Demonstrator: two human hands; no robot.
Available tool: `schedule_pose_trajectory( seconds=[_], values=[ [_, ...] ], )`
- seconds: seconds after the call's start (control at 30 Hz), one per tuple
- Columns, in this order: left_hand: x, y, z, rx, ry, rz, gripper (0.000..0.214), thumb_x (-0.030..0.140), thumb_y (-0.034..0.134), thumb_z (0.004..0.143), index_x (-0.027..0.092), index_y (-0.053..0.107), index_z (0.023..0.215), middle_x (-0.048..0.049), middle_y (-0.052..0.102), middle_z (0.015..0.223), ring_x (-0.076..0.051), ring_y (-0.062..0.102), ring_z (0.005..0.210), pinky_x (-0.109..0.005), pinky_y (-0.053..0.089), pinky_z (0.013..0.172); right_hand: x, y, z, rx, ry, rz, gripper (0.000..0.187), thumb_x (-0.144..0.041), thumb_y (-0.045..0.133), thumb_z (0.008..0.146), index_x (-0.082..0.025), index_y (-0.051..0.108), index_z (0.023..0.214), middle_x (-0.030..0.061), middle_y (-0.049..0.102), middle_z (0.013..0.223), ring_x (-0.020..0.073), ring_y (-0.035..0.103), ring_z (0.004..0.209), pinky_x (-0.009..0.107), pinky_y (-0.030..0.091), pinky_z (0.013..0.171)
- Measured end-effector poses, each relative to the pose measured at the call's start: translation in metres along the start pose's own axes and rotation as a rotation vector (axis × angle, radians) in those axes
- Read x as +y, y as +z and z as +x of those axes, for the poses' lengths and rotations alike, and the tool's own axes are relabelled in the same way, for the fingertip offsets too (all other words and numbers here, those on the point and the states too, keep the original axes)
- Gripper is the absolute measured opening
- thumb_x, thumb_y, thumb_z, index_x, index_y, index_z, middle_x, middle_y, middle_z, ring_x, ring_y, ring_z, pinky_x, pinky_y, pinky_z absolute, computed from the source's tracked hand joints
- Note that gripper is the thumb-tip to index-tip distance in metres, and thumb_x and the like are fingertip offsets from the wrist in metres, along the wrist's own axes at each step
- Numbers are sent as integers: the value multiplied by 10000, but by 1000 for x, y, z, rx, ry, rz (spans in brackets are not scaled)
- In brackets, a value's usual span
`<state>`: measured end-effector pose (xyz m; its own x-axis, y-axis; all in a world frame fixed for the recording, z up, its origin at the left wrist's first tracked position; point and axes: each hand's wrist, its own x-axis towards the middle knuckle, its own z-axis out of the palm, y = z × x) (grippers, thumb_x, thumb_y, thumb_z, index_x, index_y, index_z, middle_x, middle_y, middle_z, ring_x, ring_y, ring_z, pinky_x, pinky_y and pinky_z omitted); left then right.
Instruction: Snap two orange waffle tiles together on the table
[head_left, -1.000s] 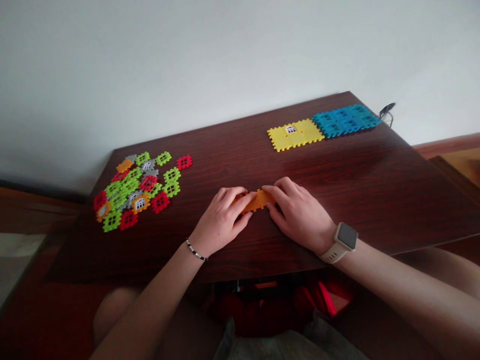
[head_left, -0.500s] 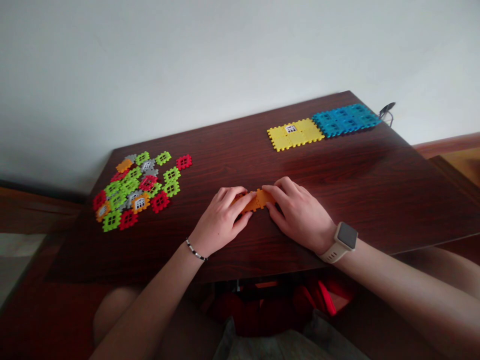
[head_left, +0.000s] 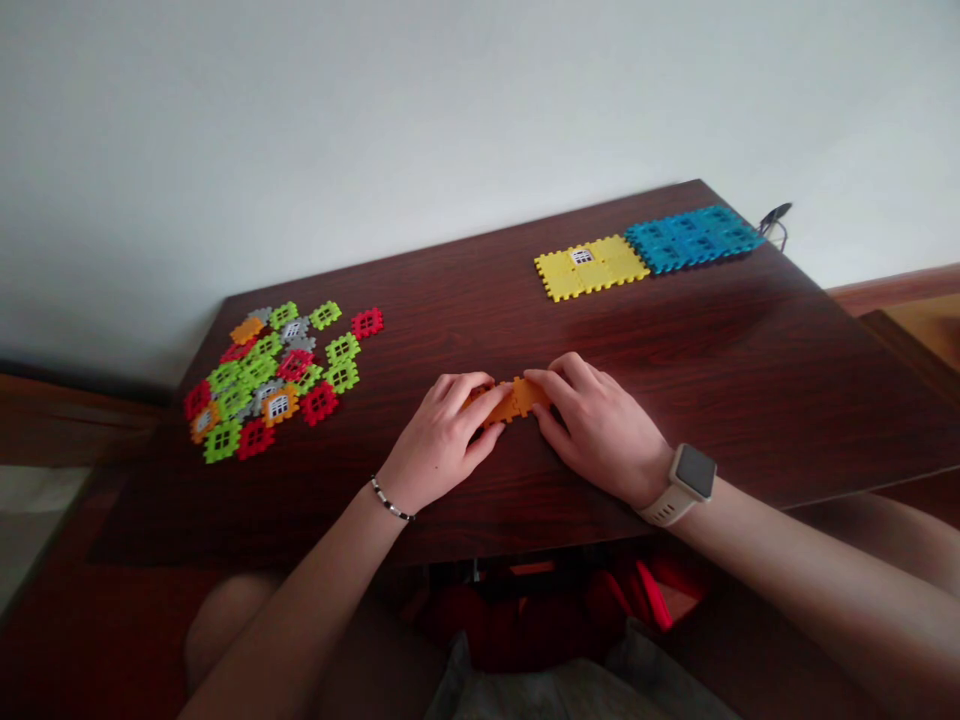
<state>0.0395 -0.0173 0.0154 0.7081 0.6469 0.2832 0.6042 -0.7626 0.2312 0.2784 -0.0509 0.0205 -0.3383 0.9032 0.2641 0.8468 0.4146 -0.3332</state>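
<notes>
Two orange interlocking tiles (head_left: 517, 401) lie edge to edge on the dark wooden table, partly covered by my fingers. Gripping the left tile is my left hand (head_left: 450, 428), with thumb and fingers at its edges. My right hand (head_left: 596, 425) holds the right-hand tile between thumb and fingers. The toothed edges meet in the middle; whether they are fully locked together I cannot tell. My wrists rest low over the near part of the table.
A loose pile of green, red, grey and orange tiles (head_left: 259, 375) lies on the left. At the back right, a joined yellow panel (head_left: 615, 262) with a white window adjoins a blue panel (head_left: 694, 240). Black-framed glasses (head_left: 776, 218) show beyond the right edge.
</notes>
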Motion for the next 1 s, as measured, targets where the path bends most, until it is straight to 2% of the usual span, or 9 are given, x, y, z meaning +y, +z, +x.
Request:
schedule_pose_trajectory(
  seconds=[0.7, 1.0],
  values=[
    [0, -1, -1, -2, -7, -22, 467, 198, 600, 1053, 241, 557, 1517, -120, 604, 1375, -304, 579, 1246, -536, 544, 1112, 0, -1, 0, 8, -2, 13, 315, -245, 496, 1061, -167, 614, 1343, 141, 622, 1163, 283, 646, 1011, 442, 549, 916],
    [0, -1, 0, -14, -10, -19, 449, 192, 611, 1047, 218, 568, 1493, -125, 604, 1383, -305, 566, 1257, -533, 538, 1127, -1, -1, 0, 7, 1, 25, 293, -234, 510, 1055, -159, 620, 1316, 143, 617, 1174, 286, 641, 1026, 449, 551, 933]
  ],
)
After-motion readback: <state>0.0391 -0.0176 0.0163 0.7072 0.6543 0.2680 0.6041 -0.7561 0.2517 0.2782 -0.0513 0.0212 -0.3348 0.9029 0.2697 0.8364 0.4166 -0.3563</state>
